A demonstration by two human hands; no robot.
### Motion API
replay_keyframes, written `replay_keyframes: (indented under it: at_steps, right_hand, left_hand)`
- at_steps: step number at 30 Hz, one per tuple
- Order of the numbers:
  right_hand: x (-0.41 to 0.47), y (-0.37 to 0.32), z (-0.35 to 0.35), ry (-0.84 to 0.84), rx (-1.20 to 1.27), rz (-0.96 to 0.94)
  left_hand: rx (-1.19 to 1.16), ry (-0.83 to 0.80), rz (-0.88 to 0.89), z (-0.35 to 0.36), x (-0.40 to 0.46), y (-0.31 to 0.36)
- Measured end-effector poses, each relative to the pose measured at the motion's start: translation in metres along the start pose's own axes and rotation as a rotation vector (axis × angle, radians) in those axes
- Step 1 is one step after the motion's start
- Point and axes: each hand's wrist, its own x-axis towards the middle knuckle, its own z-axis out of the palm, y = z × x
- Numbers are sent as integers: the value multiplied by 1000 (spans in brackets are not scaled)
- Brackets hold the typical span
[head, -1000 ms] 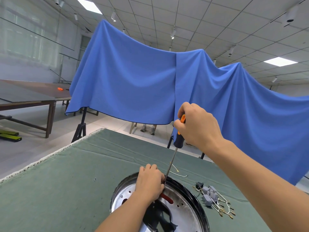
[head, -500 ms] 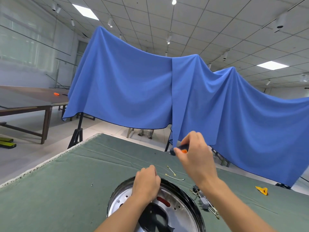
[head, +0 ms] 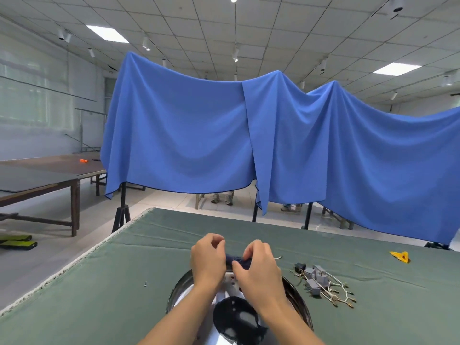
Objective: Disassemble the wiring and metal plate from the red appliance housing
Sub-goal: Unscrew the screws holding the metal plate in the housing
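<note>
Loose screw [head: 145, 283] lies alone on the green cloth [head: 99, 295], far left of the work. My left hand [head: 207, 257] sits above the far rim of the appliance housing [head: 296, 295], fingers curled, pinching one end of the dark screwdriver handle [head: 236, 260]. My right hand [head: 258, 267] pinches its other end. The housing is near me at centre, its shiny metal plate [head: 224, 332] facing up. The removed wiring [head: 321, 285] is heaped just right of the housing. A yellow piece [head: 400, 256] is far right.

Risks: the stray screw could roll off or get lost against the cloth; with both hands on the tool, nothing steadies the housing, so it may shift; the wiring could snag a sleeve.

No brand, label or writing is readable.
</note>
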Motion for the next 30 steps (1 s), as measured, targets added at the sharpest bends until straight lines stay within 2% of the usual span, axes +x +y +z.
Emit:
replay_keyframes:
  at_steps: [5,11,17,20,25,28,30]
  right_hand:
    - [-2,7,12,-221,-38,61]
    - [5,3,25,-336,-149,61]
    - [14,1,33,-426,-263,69]
    - [17,-1,41,-407,-268,51]
    - [20,5,46,-370,-181,102]
    - [20,8,48,-362,-183,98]
    - [21,9,49,-352,-171,102]
  left_hand:
    - [-247,-131,-68,-22,-3,6]
    - [-251,-174,-127,-61,-5,-7]
    - [-224,-95,-42,-87,5,-18]
    - [-202,-38,-94,-103,11,-43]
    - [-1,-53,-153,-125,9,-90]
    - [161,-87,-112,-133,17,-103]
    - [363,-114,-28,-136,23,-106]
